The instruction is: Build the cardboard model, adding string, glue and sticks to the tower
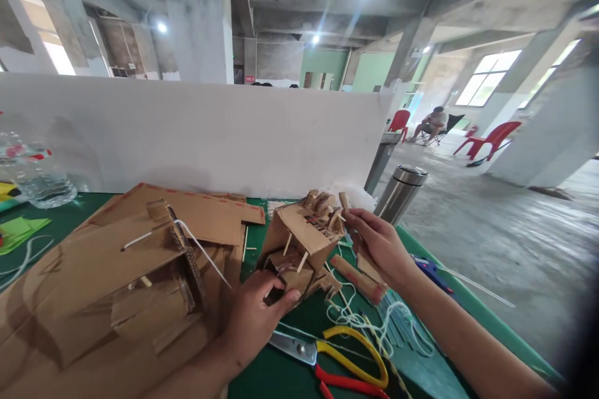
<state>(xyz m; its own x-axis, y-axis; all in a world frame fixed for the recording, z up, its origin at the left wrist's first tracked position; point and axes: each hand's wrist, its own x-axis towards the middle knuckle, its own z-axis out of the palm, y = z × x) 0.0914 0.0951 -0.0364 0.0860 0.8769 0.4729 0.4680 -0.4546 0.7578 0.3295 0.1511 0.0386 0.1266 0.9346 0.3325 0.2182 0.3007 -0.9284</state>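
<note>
Well advanced: cardboard model (299,243) on the green counter (281,374) already pinned with sticks. Left hand (255,318) grasping its base; right hand (379,246) pinching the upper edge. Scissors (337,361) lying unused alongside.

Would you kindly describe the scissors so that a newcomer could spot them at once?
Start at the green table in front of the white partition. Near its front edge, just right of the left hand, lie the scissors. Their yellow and red handles set them apart from the brown cardboard model and white string nearby.
</note>
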